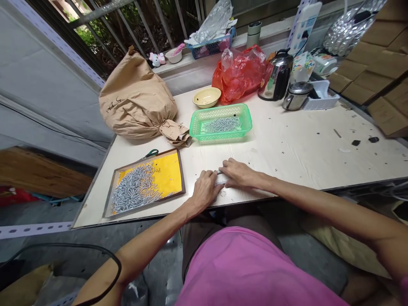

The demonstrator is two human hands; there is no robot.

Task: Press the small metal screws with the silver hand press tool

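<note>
Block [221,178], small and pale grey, lies between the two hands near the front edge of the tabletop [277,146], squarely before the person. Its long axis seems to run from one hand to the other, across the body, so neither hand is nearer: the left hand [205,187] has its left end and the right hand [239,173] its right. Each grip is closed about an end, fingers bent over the far side and thumb at the near side, with no more than the block's thickness between them. Both ends are covered by the hands, and a dark line shows along the far side; whether the block touches the tabletop or is held just above it cannot be told, nor whether anything is inside. Left of the left hand, well apart from the block, stands a tray [182,172] of small metal pins [132,189] on a yellow sheet [169,170], with scissors [152,153] partly hidden behind its far rim. Beyond the hands, a green basket [219,135] holds similar pieces [223,124], too small to make out singly.
</note>
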